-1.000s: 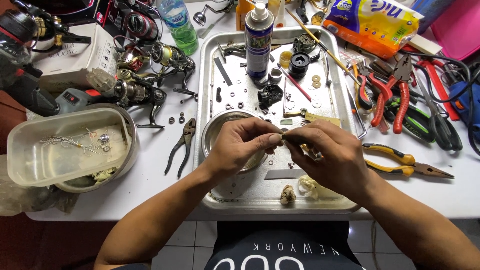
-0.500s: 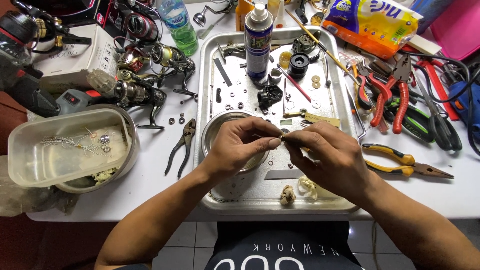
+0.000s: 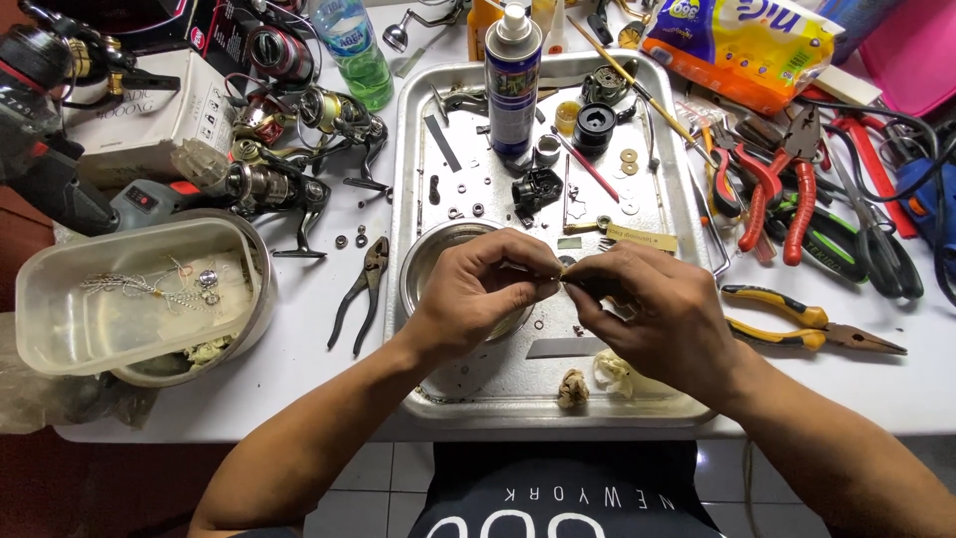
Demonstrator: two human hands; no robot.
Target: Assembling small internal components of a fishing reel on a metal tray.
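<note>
My left hand (image 3: 476,291) and right hand (image 3: 652,317) pinch a small part (image 3: 561,285) between their fingertips over the tray (image 3: 410,179), which holds washers, a spray can (image 3: 513,82) at 12 o'clock and a bowl (image 3: 426,261) under my left hand. At 9 o'clock on the bench (image 3: 319,349), a tub (image 3: 129,299) holds small metal bits.

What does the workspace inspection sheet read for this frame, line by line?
Surface: white table, crowded; metal tray in the middle.
Job's things: small part pinched between both hands over the tray; too small to identify.
Clutter: spray can, steel bowl, washers and screws in tray; black pliers, reels, red pliers, yellow pliers, plastic tub, green bottle.
Grippers: left hand and right hand, fingertips meeting on the part.
Cables: black cable at right edge.
Surroundings: tiled floor below the table.
</note>
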